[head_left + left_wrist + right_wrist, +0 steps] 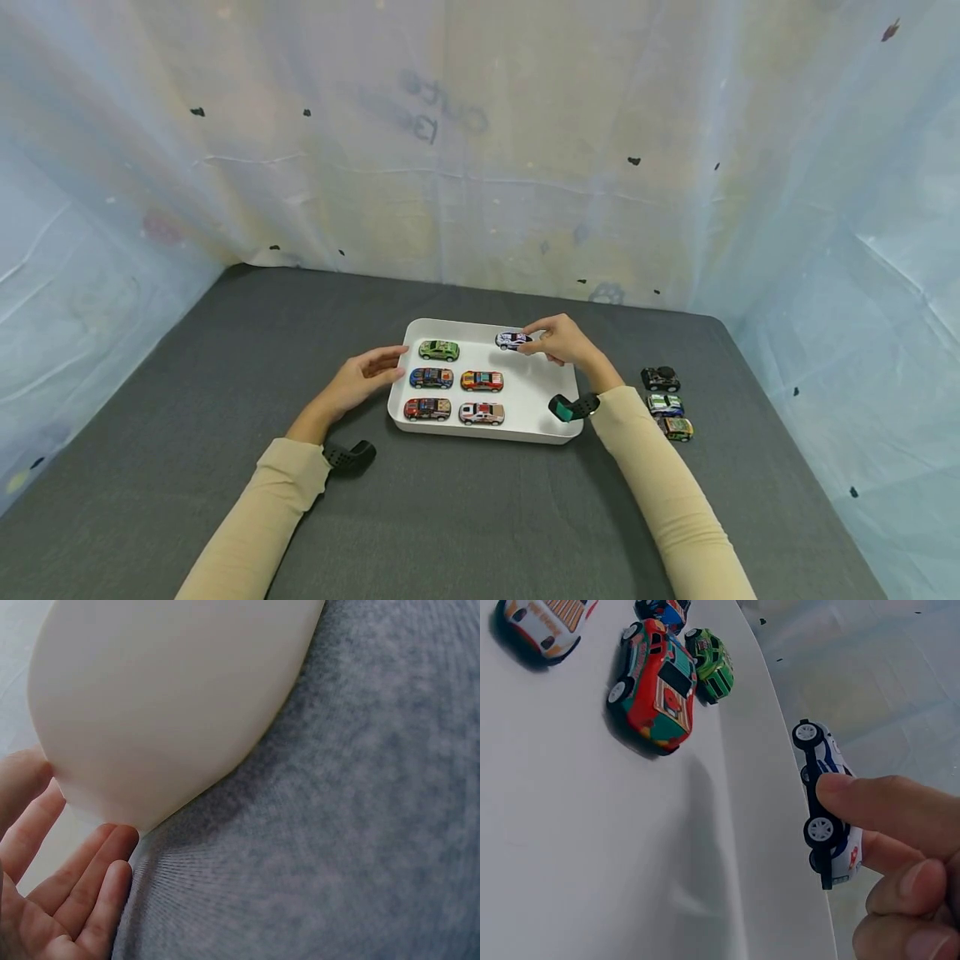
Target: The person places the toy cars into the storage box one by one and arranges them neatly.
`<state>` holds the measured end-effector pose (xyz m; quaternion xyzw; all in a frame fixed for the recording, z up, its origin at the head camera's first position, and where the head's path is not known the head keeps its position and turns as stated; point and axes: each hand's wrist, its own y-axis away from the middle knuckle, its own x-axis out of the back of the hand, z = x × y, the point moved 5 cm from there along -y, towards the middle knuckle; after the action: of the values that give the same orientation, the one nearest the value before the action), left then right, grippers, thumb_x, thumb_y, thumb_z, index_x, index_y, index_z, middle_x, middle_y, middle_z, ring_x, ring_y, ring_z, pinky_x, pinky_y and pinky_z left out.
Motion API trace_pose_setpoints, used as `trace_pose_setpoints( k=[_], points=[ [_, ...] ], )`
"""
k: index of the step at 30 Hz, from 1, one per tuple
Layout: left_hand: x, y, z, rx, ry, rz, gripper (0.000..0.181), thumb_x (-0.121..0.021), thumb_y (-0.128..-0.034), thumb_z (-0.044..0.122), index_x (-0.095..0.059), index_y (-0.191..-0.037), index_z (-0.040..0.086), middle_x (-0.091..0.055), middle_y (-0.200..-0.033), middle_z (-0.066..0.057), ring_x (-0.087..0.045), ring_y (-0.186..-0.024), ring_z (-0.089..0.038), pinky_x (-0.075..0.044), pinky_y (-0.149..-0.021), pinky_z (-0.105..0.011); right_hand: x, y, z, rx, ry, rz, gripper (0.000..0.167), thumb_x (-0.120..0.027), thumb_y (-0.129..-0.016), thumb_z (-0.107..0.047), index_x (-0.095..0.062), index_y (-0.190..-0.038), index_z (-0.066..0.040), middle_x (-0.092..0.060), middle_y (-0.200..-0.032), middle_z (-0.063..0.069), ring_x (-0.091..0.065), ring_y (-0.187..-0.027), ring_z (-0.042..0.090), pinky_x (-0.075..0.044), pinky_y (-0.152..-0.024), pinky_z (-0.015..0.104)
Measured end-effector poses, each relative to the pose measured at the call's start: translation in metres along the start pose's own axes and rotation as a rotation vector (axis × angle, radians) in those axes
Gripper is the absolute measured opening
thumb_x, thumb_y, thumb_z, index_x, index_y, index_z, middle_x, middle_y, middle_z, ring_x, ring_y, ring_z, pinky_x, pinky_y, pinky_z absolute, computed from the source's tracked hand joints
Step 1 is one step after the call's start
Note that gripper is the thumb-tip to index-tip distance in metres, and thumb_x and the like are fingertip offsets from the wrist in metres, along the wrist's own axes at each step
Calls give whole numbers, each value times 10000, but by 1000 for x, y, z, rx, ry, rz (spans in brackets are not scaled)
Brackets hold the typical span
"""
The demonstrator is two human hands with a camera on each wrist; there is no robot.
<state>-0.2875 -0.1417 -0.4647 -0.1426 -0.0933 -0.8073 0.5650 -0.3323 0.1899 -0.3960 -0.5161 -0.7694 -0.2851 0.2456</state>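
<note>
My right hand (561, 340) pinches a white and blue toy car (831, 802) between thumb and fingers, above the far side of the white tray (536, 400). In the right wrist view the car's wheels and dark underside show, tilted off the tray floor. At the tray's left end, my left hand (360, 383) touches the outer wall, thumb and fingers at the rim. Inside stand a green car (438, 350), a blue car (431, 378), a dark red car (427, 409), a red and yellow car (482, 381) and a white and orange car (482, 413).
To the right of the tray, on the grey cloth-covered table (450, 517), sit a black toy car (660, 379), a white and green one (665, 406) and a yellow-green one (677, 428). Pale sheeting (480, 167) hangs behind the table and at its sides.
</note>
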Motion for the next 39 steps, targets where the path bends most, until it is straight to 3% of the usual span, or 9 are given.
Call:
trace_pose_setpoints(
  k=[5, 15, 22, 29, 39],
  points=[
    [0, 0, 0, -4, 6, -1, 537, -624, -946, 307, -474, -1429, 125, -495, -1451, -181, -503, -1307, -354, -470, -1007, -398, -8, -6, -3, -1, 0, -13, 426, -741, -853, -237, -658, -1228, -54, -553, -484, 22, -282, -356, 84, -285, -427, 244],
    [-1, -1, 0, -7, 4, -5, 535, -622, -948, 307, -476, -1426, 117, -497, -1449, -182, -504, -1306, -358, -467, -1013, -432, -21, -14, -6, -34, 35, -34, 422, -747, -847, -251, -669, -1218, -65, -418, -399, -73, -289, -367, 80, -289, -430, 239],
    [-1, -2, 1, -14, 4, -3, 538, -624, -947, 303, -474, -1428, 115, -498, -1449, -181, -508, -1303, -354, -484, -993, -366, -29, -20, -6, -38, 21, -37, 396, -760, -836, -228, -687, -1196, -79, -401, -401, -68, -285, -369, 80, -295, -437, 237],
    [-2, -1, 1, -5, -1, -7, 540, -621, -948, 316, -473, -1429, 121, -503, -1442, -184, -507, -1298, -355, -466, -1013, -449, -36, -23, -4, -57, -8, -29, 399, -769, -827, -218, -691, -1199, -97, -397, -403, -63, -282, -373, 83, -301, -438, 239],
    [-2, -2, 0, -16, 7, -8, 536, -624, -947, 297, -474, -1427, 111, -496, -1450, -181, -503, -1310, -354, -485, -994, -360, -40, -27, -3, -49, -18, -24, 393, -765, -830, -199, -689, -1196, -80, -386, -391, -69, -270, -361, 80, -301, -441, 240]
  ],
)
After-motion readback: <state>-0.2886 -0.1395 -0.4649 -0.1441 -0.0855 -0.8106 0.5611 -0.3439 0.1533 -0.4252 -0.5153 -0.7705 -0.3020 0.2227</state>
